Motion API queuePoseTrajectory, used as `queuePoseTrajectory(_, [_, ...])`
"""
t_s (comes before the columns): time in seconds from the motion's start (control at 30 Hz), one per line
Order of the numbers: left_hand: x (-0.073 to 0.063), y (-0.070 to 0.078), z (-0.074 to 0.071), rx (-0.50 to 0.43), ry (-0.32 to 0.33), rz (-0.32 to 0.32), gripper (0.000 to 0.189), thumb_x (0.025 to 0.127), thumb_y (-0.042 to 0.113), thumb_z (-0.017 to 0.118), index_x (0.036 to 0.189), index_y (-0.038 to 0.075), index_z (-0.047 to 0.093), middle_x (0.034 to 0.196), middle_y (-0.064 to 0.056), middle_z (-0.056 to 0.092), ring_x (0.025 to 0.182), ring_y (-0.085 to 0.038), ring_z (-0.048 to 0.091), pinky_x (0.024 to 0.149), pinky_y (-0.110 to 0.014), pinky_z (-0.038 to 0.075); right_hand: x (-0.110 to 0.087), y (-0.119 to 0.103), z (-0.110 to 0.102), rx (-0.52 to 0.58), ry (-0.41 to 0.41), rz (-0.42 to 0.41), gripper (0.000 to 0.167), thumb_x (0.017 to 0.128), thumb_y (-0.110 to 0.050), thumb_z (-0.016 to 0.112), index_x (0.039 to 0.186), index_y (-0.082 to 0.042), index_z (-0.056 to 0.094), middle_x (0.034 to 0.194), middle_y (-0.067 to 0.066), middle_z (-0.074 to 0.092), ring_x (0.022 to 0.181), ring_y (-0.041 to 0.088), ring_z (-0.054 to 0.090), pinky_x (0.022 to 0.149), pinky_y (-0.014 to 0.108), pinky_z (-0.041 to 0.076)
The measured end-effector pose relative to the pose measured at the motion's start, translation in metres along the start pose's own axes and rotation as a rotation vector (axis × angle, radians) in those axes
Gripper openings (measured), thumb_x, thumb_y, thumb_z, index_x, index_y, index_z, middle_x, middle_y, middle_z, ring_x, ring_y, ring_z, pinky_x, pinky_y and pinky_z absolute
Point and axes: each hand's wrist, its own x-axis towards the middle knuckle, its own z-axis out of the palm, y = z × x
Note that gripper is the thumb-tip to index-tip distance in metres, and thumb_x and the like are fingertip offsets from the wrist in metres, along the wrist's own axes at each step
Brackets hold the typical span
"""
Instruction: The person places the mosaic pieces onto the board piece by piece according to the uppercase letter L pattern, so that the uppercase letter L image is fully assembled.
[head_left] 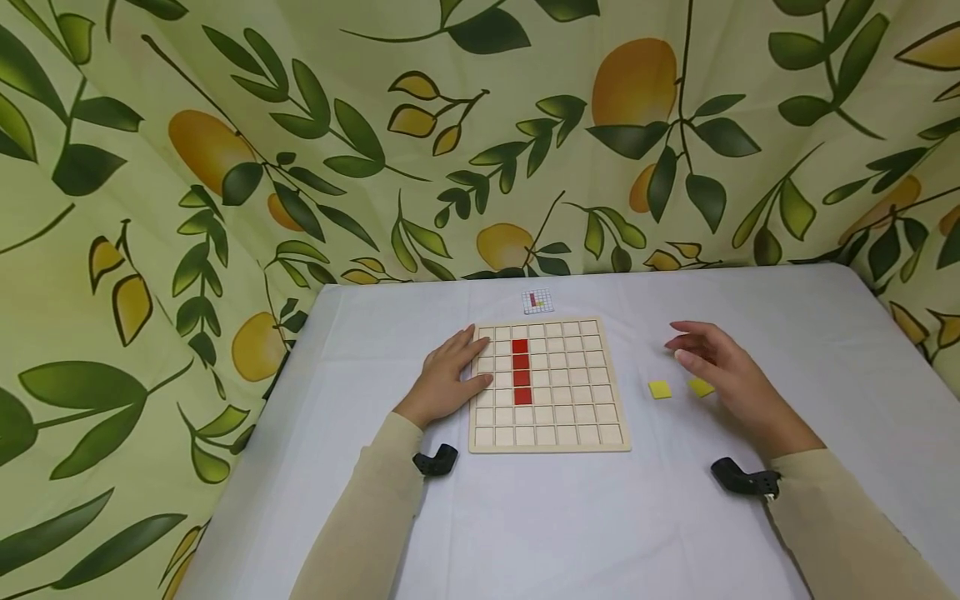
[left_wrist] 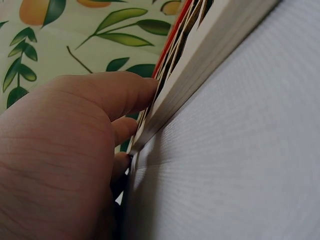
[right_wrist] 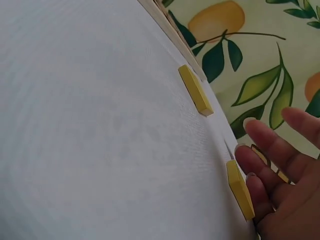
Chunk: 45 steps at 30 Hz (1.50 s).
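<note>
A wooden grid board (head_left: 556,412) lies flat on the table, with several red square tiles (head_left: 521,372) set in one column toward its left side. My left hand (head_left: 444,379) rests on the board's left edge, fingertips and thumb on the outer squares; the thumb (left_wrist: 132,92) lies along the rim in the left wrist view. To the right of the board are two yellow square tiles, a nearer-to-board one (head_left: 660,389) and another (head_left: 701,387) partly covered by my right hand (head_left: 723,367). That hand hangs over them with loosely bent fingers and nothing between them.
Behind the board lies a small printed card (head_left: 537,302) with a coloured grid pattern. A white cloth (head_left: 570,525) covers the table. A patterned curtain (head_left: 480,125) with leaves and fruit hangs behind it. Black devices (head_left: 746,479) are strapped at both wrists.
</note>
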Motion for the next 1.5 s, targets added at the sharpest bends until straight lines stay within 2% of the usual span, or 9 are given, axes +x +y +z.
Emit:
queuePoseTrajectory(0.17, [0.000, -0.001, 0.000, 0.002, -0.004, 0.001, 0.073, 0.104, 0.045, 0.067, 0.169, 0.018, 0.046, 0.179, -0.002, 0.021, 0.165, -0.021, 0.013, 0.129, -0.050, 0.012, 0.001, 0.004, -0.001, -0.112, -0.094, 0.080, 0.057, 0.106, -0.021, 0.074, 0.156, -0.002, 0.053, 0.143, 0.021, 0.063, 0.129, 0.022, 0.054, 0.101, 0.015, 0.036])
queuePoseTrajectory(0.27, [0.000, -0.001, 0.000, 0.005, -0.005, 0.002, 0.073, 0.104, 0.045, 0.067, 0.169, 0.018, 0.046, 0.180, -0.002, 0.021, 0.165, -0.021, 0.013, 0.129, -0.051, 0.012, 0.001, 0.003, -0.001, -0.122, -0.153, 0.094, 0.057, 0.100, -0.022, 0.082, 0.150, -0.005, 0.061, 0.148, 0.018, 0.059, 0.142, 0.037, 0.045, 0.115, 0.036, 0.032])
queuePoseTrajectory(0.4, [0.000, 0.000, -0.001, -0.004, -0.004, 0.003, 0.073, 0.104, 0.045, 0.067, 0.168, 0.018, 0.046, 0.179, -0.003, 0.022, 0.165, -0.022, 0.014, 0.129, -0.051, 0.012, 0.000, 0.005, -0.001, -0.159, -0.211, 0.036, 0.048, 0.093, -0.013, 0.086, 0.138, -0.008, 0.070, 0.148, 0.015, 0.054, 0.145, 0.044, 0.035, 0.113, 0.064, 0.027])
queuePoseTrajectory(0.53, [0.000, 0.001, -0.001, -0.011, -0.003, 0.002, 0.072, 0.104, 0.044, 0.067, 0.168, 0.018, 0.047, 0.179, -0.003, 0.022, 0.165, -0.022, 0.014, 0.129, -0.051, 0.012, -0.001, 0.006, 0.000, -0.197, -0.215, -0.022, 0.036, 0.091, -0.003, 0.085, 0.125, -0.009, 0.076, 0.145, 0.014, 0.054, 0.142, 0.045, 0.033, 0.108, 0.067, 0.028])
queuePoseTrajectory(0.7, [-0.001, 0.001, -0.001, -0.013, -0.004, -0.003, 0.072, 0.104, 0.044, 0.068, 0.168, 0.018, 0.046, 0.179, -0.002, 0.022, 0.165, -0.022, 0.014, 0.129, -0.051, 0.012, -0.001, 0.003, 0.002, -0.190, -0.214, 0.004, 0.022, 0.093, -0.001, 0.083, 0.113, -0.008, 0.077, 0.144, 0.016, 0.053, 0.142, 0.048, 0.032, 0.109, 0.069, 0.027])
queuePoseTrajectory(0.83, [-0.001, 0.001, -0.001, -0.014, -0.003, -0.002, 0.073, 0.104, 0.044, 0.068, 0.168, 0.019, 0.046, 0.179, -0.002, 0.022, 0.165, -0.021, 0.013, 0.129, -0.051, 0.012, -0.001, 0.000, 0.002, -0.186, -0.200, 0.028, 0.021, 0.093, 0.000, 0.082, 0.112, -0.007, 0.075, 0.144, 0.017, 0.055, 0.143, 0.048, 0.033, 0.113, 0.062, 0.029])
queuePoseTrajectory(1.03, [0.000, 0.000, 0.000, -0.007, 0.001, 0.004, 0.072, 0.104, 0.044, 0.068, 0.168, 0.019, 0.047, 0.179, -0.002, 0.022, 0.165, -0.022, 0.014, 0.129, -0.051, 0.013, -0.003, -0.002, 0.006, -0.240, -0.101, 0.048, 0.019, 0.095, -0.002, 0.083, 0.110, -0.007, 0.075, 0.128, 0.015, 0.067, 0.129, 0.040, 0.052, 0.103, 0.026, 0.036])
queuePoseTrajectory(1.23, [0.000, 0.000, -0.001, -0.002, -0.004, 0.002, 0.072, 0.104, 0.044, 0.067, 0.168, 0.018, 0.046, 0.179, -0.002, 0.022, 0.165, -0.022, 0.013, 0.129, -0.051, 0.012, -0.005, -0.005, 0.011, -0.261, -0.031, 0.108, 0.016, 0.098, -0.005, 0.082, 0.112, -0.007, 0.077, 0.118, 0.014, 0.072, 0.107, 0.031, 0.059, 0.084, 0.025, 0.045])
queuePoseTrajectory(1.5, [-0.001, 0.001, -0.001, 0.001, 0.002, 0.008, 0.072, 0.104, 0.043, 0.068, 0.168, 0.017, 0.047, 0.179, -0.004, 0.022, 0.165, -0.023, 0.014, 0.129, -0.051, 0.013, -0.006, -0.015, 0.016, -0.237, 0.039, 0.075, 0.013, 0.100, -0.004, 0.080, 0.112, -0.005, 0.077, 0.111, 0.011, 0.074, 0.092, 0.026, 0.061, 0.072, 0.019, 0.048])
